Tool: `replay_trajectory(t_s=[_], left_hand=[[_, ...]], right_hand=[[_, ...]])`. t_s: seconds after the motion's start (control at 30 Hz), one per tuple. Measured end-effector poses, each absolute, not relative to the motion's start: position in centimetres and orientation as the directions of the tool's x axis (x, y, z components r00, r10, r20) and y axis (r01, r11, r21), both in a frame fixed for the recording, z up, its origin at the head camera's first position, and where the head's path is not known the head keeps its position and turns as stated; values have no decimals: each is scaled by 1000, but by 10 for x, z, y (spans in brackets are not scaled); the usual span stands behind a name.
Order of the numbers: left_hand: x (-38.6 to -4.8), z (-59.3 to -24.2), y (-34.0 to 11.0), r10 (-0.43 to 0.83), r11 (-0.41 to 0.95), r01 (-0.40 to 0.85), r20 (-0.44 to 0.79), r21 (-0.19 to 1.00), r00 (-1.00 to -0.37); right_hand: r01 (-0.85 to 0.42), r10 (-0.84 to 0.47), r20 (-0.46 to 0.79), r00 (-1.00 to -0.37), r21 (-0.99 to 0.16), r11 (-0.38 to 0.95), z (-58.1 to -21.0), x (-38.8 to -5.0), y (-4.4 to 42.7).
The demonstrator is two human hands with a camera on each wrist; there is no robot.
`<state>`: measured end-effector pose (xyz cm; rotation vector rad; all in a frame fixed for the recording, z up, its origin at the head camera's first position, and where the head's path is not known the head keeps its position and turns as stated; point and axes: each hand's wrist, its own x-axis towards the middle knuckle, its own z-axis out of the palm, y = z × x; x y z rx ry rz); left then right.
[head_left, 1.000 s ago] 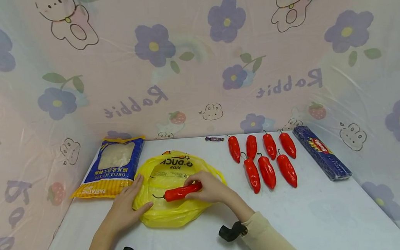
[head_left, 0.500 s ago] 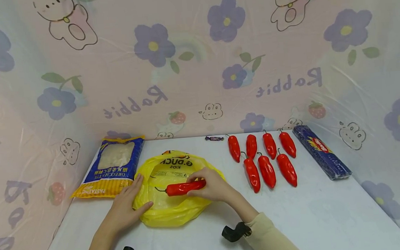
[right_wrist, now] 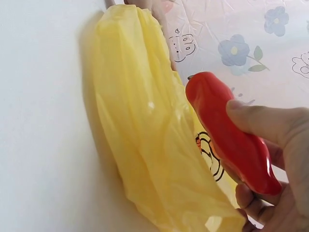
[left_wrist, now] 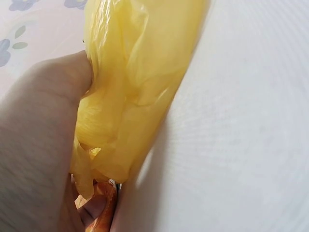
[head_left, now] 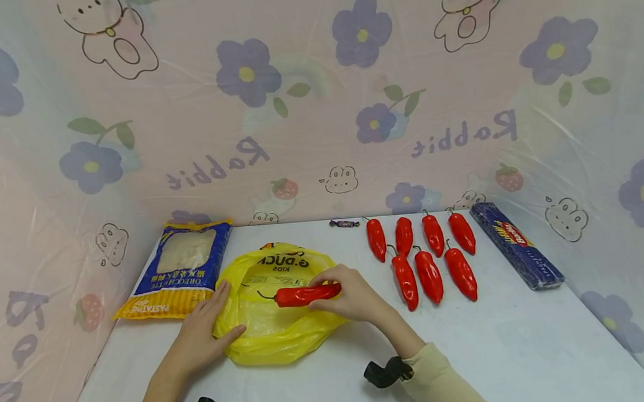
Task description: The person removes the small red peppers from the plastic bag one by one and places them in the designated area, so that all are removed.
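My right hand grips a red chili pepper between thumb and fingers above the mouth of a yellow plastic bag. The pepper's stem points left. In the right wrist view the thumb presses along the pepper, which is apart from the bag's side. My left hand rests against the bag's left side, fingers extended and thumb spread across the rim. The left wrist view has the yellow bag beside that hand; its fingertips are partly hidden.
Left of the bag lies a blue and orange pasta packet, close to the left fingers. Several red peppers lie in two rows at right, beside a long dark-blue spaghetti packet. A small wrapped candy is at the back edge.
My right hand has moved to the right and slightly farther back with the pepper, which now lies more level. The left hand and the bag have stayed nearly still.
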<state>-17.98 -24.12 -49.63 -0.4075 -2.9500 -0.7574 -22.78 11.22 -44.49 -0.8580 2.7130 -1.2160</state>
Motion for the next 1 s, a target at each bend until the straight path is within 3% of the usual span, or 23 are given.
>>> replay_trajectory(t_s=[1.0], left_hand=[[-180, -495, -242, 245, 841, 276, 128, 465, -961]], right_hand=[[-379, -344, 207, -916, -729, 570, -435, -227, 150]])
